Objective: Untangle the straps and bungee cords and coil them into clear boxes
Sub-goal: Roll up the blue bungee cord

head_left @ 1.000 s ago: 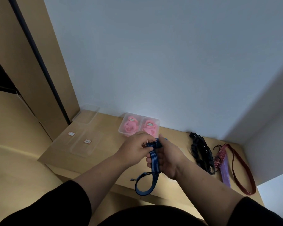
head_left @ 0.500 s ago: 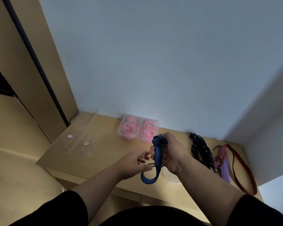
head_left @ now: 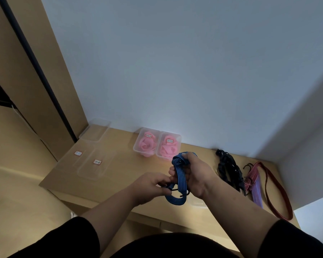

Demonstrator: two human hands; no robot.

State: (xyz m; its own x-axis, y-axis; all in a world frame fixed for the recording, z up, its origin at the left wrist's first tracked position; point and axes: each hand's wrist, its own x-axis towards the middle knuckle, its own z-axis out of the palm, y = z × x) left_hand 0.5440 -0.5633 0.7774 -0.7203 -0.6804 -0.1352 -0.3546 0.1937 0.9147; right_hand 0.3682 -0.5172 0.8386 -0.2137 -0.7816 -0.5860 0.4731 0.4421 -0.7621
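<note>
Head view. My right hand (head_left: 195, 173) grips the folded blue bungee cord (head_left: 180, 178) above the worktop (head_left: 119, 175), its loop hanging below my fist. My left hand (head_left: 153, 185) pinches the cord's lower end. Behind the cord stand two clear boxes of pink straps (head_left: 157, 145); right of it lie the black cords (head_left: 229, 169) and red strap (head_left: 272, 190).

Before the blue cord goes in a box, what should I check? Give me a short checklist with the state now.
1. Blue striped bungee cord folded into loops: ok.
2. Right hand has a firm grip on the loops: ok.
3. Left hand pinches the cord's lower end: ok.
4. Black hook tucked in: not ok, it sticks out at the bottom loop.
5. Free clear plastic box under the hands: cannot tell, mostly hidden.
6. Two clear boxes with pink straps already full: ok.
</note>
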